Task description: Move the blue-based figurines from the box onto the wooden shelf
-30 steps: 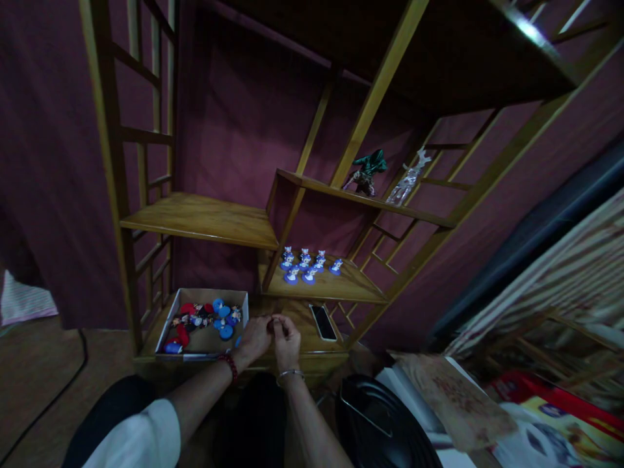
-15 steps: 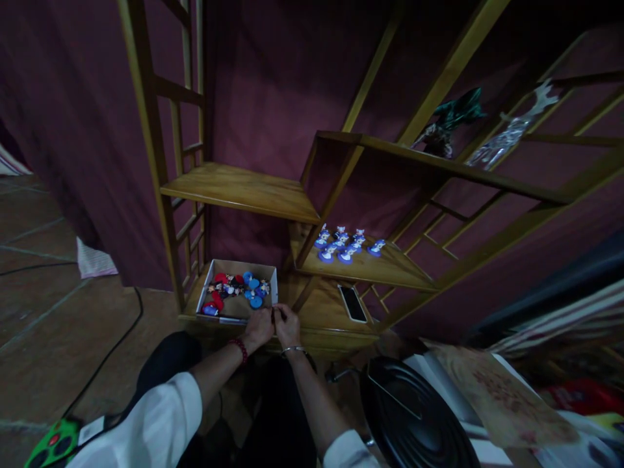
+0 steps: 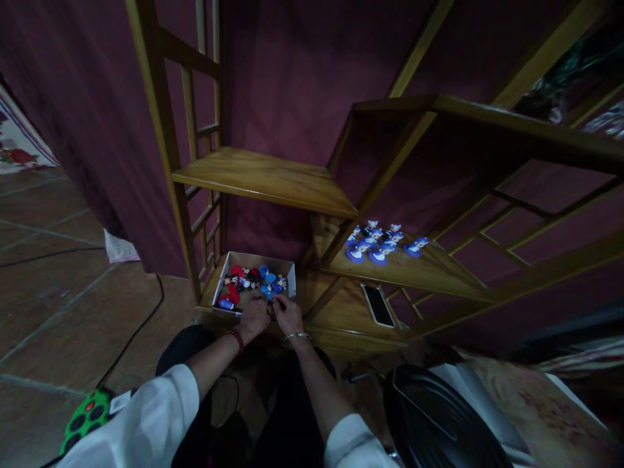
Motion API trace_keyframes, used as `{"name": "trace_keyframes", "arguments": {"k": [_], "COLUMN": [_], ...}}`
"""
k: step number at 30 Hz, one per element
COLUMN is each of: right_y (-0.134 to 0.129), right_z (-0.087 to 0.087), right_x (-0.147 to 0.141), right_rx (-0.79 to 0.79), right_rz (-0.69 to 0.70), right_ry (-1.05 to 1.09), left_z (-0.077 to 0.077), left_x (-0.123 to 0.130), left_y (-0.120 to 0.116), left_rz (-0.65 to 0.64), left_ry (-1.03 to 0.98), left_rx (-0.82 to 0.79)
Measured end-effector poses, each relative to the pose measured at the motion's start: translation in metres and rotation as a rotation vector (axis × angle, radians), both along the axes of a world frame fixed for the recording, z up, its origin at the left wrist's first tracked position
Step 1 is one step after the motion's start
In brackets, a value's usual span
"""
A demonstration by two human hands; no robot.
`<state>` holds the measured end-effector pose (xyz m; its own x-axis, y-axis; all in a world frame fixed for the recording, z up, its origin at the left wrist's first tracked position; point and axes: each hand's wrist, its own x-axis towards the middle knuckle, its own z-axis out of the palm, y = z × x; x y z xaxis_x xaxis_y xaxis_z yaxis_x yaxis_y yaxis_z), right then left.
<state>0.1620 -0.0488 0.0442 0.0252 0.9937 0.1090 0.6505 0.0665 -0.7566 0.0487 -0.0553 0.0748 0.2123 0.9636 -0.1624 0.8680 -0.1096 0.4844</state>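
Note:
My left hand (image 3: 255, 316) and my right hand (image 3: 288, 314) meet at the front right of a shallow cardboard box (image 3: 292, 281). Both have their fingers closed around a small dark object (image 3: 271, 311) between them, mostly covered and too dark to name. Inside the box lie small figurines, some with red bases (image 3: 234, 294) and others with blue bases (image 3: 266, 273). To the right, several small figurines on purple bases (image 3: 378, 255) stand upright on a raised wooden shelf (image 3: 439, 276).
The box rests on the low board of a wooden display rack (image 3: 263, 175). A phone (image 3: 377, 305) lies farther right on that board. A black round seat (image 3: 433, 416) is close to my right arm. A green device (image 3: 88, 416) and a cable (image 3: 146, 325) are on the floor at left.
The view has swung left and closer, so the rack and figurines sit farther right. My hands have shifted slightly over the box's front edge, still together around the small dark object.

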Motion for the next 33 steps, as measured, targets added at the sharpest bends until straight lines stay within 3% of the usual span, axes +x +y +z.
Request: {"name": "trace_keyframes", "arguments": {"k": [6,10,19,29,33], "right_y": [0.020,0.032,0.048,0.050,0.051], "right_z": [-0.012,-0.025,-0.049,-0.039,-0.036], "right_x": [-0.007,-0.012,-0.010,-0.018,-0.020], "right_rx": [-0.053,-0.050,-0.101,-0.156,-0.129], "right_rz": [0.016,0.036,0.089,0.243,0.256], "right_ry": [-0.072,-0.045,0.026,0.036,-0.077], "left_z": [-0.009,-0.014,-0.025,-0.032,-0.040], "left_x": [-0.050,-0.072,-0.071,-0.075,-0.076], "left_y": [0.018,0.026,0.033,0.041,0.046], "left_rz": [0.131,0.155,0.090,0.018,0.041], "left_ry": [0.223,0.347,0.386,0.384,0.257], "left_rx": [0.031,-0.044,-0.114,-0.078,-0.009]}}
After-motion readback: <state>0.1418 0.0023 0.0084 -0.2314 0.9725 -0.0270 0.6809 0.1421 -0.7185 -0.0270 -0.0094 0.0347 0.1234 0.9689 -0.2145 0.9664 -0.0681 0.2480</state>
